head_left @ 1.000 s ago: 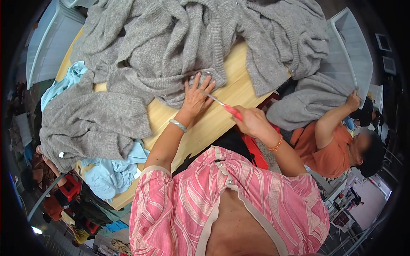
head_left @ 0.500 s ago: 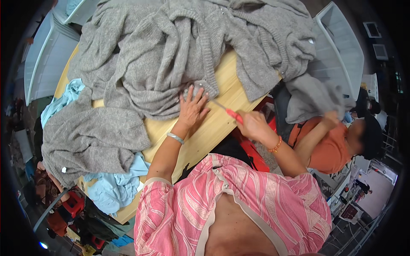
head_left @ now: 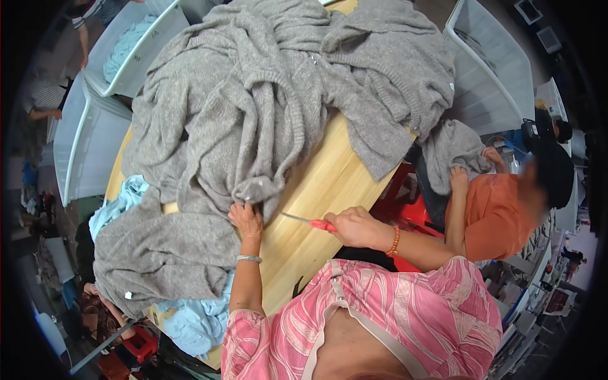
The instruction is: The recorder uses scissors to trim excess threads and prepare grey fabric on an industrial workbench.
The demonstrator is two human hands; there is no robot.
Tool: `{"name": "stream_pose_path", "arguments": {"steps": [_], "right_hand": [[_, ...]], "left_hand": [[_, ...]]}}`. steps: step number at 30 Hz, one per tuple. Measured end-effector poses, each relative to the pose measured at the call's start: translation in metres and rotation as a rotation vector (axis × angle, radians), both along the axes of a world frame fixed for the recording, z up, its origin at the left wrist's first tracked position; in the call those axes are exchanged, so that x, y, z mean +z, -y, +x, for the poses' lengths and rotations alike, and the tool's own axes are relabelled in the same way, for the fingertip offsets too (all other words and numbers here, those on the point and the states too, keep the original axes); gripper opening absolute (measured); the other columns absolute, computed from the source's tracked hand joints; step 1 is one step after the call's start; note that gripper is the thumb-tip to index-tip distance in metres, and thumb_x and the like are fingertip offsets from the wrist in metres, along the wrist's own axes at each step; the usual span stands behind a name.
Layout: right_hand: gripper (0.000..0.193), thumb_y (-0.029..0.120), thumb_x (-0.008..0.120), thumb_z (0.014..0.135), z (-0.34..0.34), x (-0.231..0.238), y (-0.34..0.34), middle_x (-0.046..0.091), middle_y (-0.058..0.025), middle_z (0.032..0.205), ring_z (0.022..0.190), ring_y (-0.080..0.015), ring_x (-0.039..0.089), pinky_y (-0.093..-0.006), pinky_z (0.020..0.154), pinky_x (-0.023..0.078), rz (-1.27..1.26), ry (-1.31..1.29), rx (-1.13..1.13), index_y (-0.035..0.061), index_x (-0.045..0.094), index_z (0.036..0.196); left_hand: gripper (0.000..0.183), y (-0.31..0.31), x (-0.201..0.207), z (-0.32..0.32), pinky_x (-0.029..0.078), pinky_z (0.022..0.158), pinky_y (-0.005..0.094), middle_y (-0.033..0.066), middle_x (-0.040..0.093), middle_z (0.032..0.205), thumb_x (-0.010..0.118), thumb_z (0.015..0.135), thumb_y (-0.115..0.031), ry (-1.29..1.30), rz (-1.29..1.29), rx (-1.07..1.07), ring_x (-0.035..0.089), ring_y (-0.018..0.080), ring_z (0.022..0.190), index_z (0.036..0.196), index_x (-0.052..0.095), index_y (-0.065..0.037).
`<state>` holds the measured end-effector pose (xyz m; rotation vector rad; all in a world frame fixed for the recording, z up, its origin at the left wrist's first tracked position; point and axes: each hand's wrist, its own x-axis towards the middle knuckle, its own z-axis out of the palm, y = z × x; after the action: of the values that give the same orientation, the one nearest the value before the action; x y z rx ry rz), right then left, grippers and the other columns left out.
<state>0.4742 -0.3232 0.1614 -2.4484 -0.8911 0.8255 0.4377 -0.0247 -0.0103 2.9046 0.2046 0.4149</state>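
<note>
Nearest me: worker in a pink patterned top [head_left: 405,310], both bare hands over the worktop [head_left: 348,152]. Right hand [head_left: 356,227]: grip closed round a red-handled tool [head_left: 322,225], thin metal shaft pointing left, tip just beside the hem of the grey knit pile [head_left: 253,114]. Can't tell if the tip touches anything. Left hand [head_left: 246,220]: on the pile's near edge, fingers bent at a folded bit; from here I can't tell if that grip is pinching cloth or just resting.

Pile is heaped across the far part of the worktop, creased. A separate-looking grey section [head_left: 171,253] lies left of the left hand, with light blue cloth [head_left: 196,323] near side of it and more blue cloth [head_left: 123,201] behind.

Right of the worktop: co-worker in orange [head_left: 494,215], both hands on another grey knit piece [head_left: 453,152].

Further out: pale bin [head_left: 500,82] on the right, two on the left; the farther left bin [head_left: 152,60] holds light blue cloth. People stand by those.
</note>
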Motion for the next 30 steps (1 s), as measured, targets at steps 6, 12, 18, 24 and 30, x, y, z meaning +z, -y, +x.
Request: {"name": "stream_pose_path", "arguments": {"steps": [6, 12, 18, 24, 30], "right_hand": [[0.023, 0.020, 0.056, 0.084, 0.022, -0.005, 0.013, 0.063, -0.0197, 0.080, 0.077, -0.0377, 0.062, -0.0472, 0.068, 0.048, 0.163, -0.062, -0.134, 0.0077, 0.055, 0.103], [0.031, 0.014, 0.059, 0.082, 0.054, -0.019, 0.054, 0.064, -0.0184, 0.090, 0.083, -0.0370, 0.062, -0.0436, 0.071, 0.049, 0.253, 0.035, -0.406, 0.0062, 0.056, 0.112], [0.032, 0.014, 0.061, 0.081, 0.079, -0.011, 0.062, 0.064, -0.0193, 0.090, 0.082, -0.0370, 0.062, -0.0426, 0.070, 0.050, 0.276, 0.079, -0.420, 0.0060, 0.056, 0.112], [0.034, 0.017, 0.063, 0.081, 0.105, -0.006, 0.089, 0.063, -0.0212, 0.086, 0.080, -0.0387, 0.062, -0.0424, 0.067, 0.050, 0.286, 0.106, -0.559, 0.0049, 0.057, 0.112], [0.032, 0.022, 0.060, 0.083, 0.164, 0.034, 0.062, 0.063, -0.0216, 0.077, 0.076, -0.0412, 0.060, -0.0471, 0.067, 0.048, 0.145, 0.105, -0.491, 0.0060, 0.057, 0.110]], "left_hand": [[0.015, 0.015, 0.038, 0.018, 0.032, 0.077, 0.0491, 0.0135, 0.055, 0.084, 0.063, 0.072, -0.017, -0.261, 0.084, -0.067, 0.048, 0.0325, 0.090, 0.084, 0.063, -0.009], [0.027, 0.059, 0.129, 0.128, 0.043, 0.068, 0.0361, 0.0153, 0.057, 0.102, 0.064, 0.083, -0.028, -0.130, -0.685, -0.017, 0.056, 0.0257, 0.082, 0.100, 0.062, -0.006], [0.047, 0.044, 0.088, 0.302, 0.055, 0.057, 0.0287, 0.0143, 0.059, 0.097, 0.062, 0.087, -0.038, 0.013, -2.520, 0.471, 0.061, 0.0214, 0.076, 0.112, 0.050, 0.000], [0.028, 0.068, 0.104, 0.350, 0.053, 0.053, 0.0256, 0.0084, 0.062, 0.084, 0.062, 0.088, -0.022, 0.216, -1.983, -0.084, 0.062, 0.0192, 0.066, 0.106, 0.055, -0.001], [0.020, 0.108, 0.078, 0.293, 0.051, 0.066, 0.0262, 0.0051, 0.062, 0.088, 0.057, 0.091, -0.014, 0.054, -1.508, -0.169, 0.067, 0.0214, 0.068, 0.104, 0.055, 0.001]]}}
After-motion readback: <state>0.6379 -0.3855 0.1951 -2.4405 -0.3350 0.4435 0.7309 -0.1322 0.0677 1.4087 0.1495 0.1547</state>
